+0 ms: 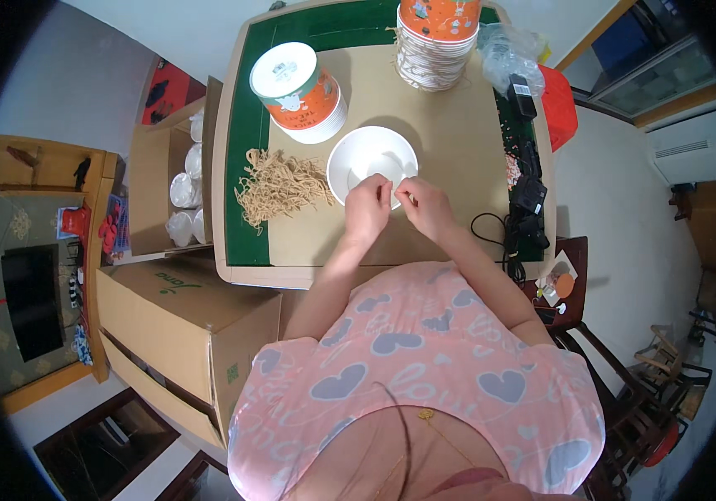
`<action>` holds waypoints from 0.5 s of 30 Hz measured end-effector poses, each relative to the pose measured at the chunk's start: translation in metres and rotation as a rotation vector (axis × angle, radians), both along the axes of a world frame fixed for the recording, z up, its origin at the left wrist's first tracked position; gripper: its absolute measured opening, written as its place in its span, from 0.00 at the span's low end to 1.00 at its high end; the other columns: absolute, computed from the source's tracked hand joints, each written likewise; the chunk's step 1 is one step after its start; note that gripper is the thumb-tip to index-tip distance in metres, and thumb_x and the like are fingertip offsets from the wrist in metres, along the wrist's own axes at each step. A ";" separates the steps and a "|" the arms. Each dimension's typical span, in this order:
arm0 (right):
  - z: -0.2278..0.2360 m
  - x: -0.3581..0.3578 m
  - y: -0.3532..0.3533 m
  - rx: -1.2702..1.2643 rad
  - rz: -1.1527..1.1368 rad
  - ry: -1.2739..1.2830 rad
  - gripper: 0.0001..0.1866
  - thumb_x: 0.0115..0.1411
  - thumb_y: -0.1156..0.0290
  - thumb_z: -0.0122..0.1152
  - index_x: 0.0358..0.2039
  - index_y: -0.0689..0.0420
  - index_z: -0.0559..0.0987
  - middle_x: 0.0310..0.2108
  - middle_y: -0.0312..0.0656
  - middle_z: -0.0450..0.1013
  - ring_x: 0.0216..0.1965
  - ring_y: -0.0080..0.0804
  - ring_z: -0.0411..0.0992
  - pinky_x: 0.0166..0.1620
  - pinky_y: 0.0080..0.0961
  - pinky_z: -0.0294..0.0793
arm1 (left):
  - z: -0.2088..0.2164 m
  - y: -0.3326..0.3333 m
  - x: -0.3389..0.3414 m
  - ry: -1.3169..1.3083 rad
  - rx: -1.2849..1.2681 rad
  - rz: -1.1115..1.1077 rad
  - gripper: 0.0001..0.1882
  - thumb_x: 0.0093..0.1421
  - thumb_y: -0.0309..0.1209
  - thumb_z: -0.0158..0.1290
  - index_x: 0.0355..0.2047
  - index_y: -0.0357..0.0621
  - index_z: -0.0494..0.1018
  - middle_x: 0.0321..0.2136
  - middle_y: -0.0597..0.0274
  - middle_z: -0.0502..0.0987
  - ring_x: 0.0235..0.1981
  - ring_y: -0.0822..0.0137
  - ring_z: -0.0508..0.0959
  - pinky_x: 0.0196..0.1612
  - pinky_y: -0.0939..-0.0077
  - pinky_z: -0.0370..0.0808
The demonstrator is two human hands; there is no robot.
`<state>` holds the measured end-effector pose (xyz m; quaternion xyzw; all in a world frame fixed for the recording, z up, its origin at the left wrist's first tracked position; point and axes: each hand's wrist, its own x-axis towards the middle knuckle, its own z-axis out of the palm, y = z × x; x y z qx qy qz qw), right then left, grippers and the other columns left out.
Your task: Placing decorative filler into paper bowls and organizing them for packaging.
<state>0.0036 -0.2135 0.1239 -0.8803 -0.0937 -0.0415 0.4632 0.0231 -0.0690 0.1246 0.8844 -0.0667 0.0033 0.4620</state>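
A white round paper tub [356, 154] stands on the brown sheet, its open mouth facing up. At its near rim, my left hand [369, 206] is closed, thumb and fingertips pinched together. My right hand [426, 207] is pinched as well, just right of the left, fingertips almost meeting. What they pinch is too small to make out. Left of the tub lies a loose pile of tan twine pieces [283, 185]. Behind that, a stack of orange-and-white paper tubs [306, 104] rests upside down.
At the table's far side stands another stack of orange tubs [437, 63] with twine about the white rims. Clear plastic bags [508, 54], a black adapter [521, 96] and black cables [515, 242] line the right side. Cardboard boxes [199, 309] stand left of the table.
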 end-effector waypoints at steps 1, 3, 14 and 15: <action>-0.001 0.000 0.001 0.000 -0.002 -0.001 0.05 0.55 0.69 0.55 0.28 0.57 0.73 0.25 0.44 0.71 0.28 0.44 0.70 0.31 0.35 0.68 | -0.001 -0.004 -0.002 -0.192 0.123 0.037 0.07 0.57 0.28 0.51 0.27 0.37 0.73 0.17 0.52 0.72 0.17 0.60 0.72 0.23 0.70 0.67; -0.004 0.002 0.001 -0.007 -0.015 -0.041 0.05 0.55 0.70 0.56 0.29 0.57 0.73 0.25 0.45 0.71 0.26 0.41 0.71 0.30 0.32 0.69 | -0.002 -0.007 -0.002 -0.230 0.083 0.068 0.07 0.57 0.27 0.51 0.25 0.36 0.72 0.18 0.47 0.71 0.19 0.51 0.71 0.24 0.66 0.68; 0.000 0.004 -0.005 0.238 -0.099 0.193 0.06 0.54 0.70 0.60 0.30 0.57 0.76 0.25 0.36 0.75 0.21 0.25 0.70 0.26 0.21 0.69 | 0.019 -0.004 -0.005 0.189 -0.133 0.006 0.08 0.58 0.30 0.50 0.27 0.37 0.72 0.19 0.51 0.75 0.22 0.55 0.77 0.27 0.67 0.71; 0.000 0.004 -0.006 0.216 -0.111 0.181 0.06 0.53 0.69 0.61 0.30 0.57 0.76 0.25 0.36 0.75 0.20 0.25 0.70 0.26 0.21 0.69 | 0.024 -0.003 -0.004 0.191 -0.135 0.006 0.08 0.58 0.30 0.50 0.27 0.37 0.72 0.19 0.51 0.75 0.22 0.55 0.77 0.27 0.67 0.71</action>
